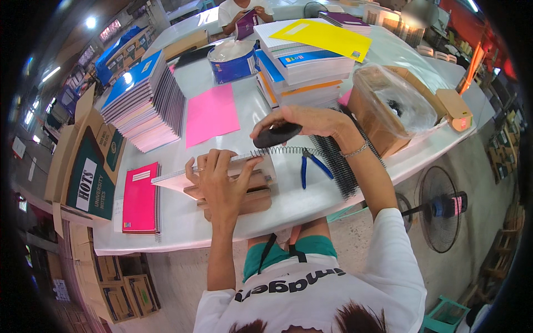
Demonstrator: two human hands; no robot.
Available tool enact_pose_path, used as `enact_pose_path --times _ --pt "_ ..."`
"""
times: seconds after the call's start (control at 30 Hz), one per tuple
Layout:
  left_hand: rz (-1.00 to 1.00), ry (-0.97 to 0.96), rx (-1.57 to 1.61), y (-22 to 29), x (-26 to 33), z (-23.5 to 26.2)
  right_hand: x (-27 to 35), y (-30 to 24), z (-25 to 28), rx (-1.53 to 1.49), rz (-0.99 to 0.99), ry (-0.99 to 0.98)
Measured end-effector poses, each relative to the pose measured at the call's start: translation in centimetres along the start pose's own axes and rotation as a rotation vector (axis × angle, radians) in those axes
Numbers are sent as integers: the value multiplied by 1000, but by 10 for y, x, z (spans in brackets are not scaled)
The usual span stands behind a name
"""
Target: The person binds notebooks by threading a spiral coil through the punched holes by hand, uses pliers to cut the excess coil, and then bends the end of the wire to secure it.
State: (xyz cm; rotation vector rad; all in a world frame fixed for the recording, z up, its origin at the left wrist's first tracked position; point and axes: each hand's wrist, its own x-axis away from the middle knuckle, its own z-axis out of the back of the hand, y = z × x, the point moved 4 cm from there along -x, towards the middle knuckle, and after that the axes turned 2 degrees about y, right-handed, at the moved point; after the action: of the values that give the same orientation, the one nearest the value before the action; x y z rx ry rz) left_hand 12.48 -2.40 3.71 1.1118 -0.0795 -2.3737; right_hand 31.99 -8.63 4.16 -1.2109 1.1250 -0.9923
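My left hand grips a white-paged notebook from above, its fingers and thumb around the bound edge. The notebook stands on edge against a wooden block. A dark wire spiral coil runs along the notebook's edge and sticks out to the right. Above that coil, my right hand is closed on a black rounded pad. Whether the pad touches the coil I cannot tell. Blue-handled pliers lie just right of the wooden block, beside many loose black spiral coils.
A pink notebook lies left, near an opened carton. Tall notebook stacks and paper stacks stand farther back. A plastic-lined box sits right; a fan stands beyond the table. Another person holds a purple notebook opposite.
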Motion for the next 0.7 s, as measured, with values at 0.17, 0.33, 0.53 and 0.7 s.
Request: enact_pose_path --times 0.17,0.33,0.53,0.7 --pt "-14 30 88 -4 -1 -3 -19 14 -3 785 -367 55" --pt "-31 18 103 -8 0 -2 -12 -6 1 308 -100 91" --pt "-38 48 104 -8 1 -1 -13 -9 6 -48 -214 108" --pt "17 -2 191 -10 0 -1 -19 3 -2 592 -294 34"
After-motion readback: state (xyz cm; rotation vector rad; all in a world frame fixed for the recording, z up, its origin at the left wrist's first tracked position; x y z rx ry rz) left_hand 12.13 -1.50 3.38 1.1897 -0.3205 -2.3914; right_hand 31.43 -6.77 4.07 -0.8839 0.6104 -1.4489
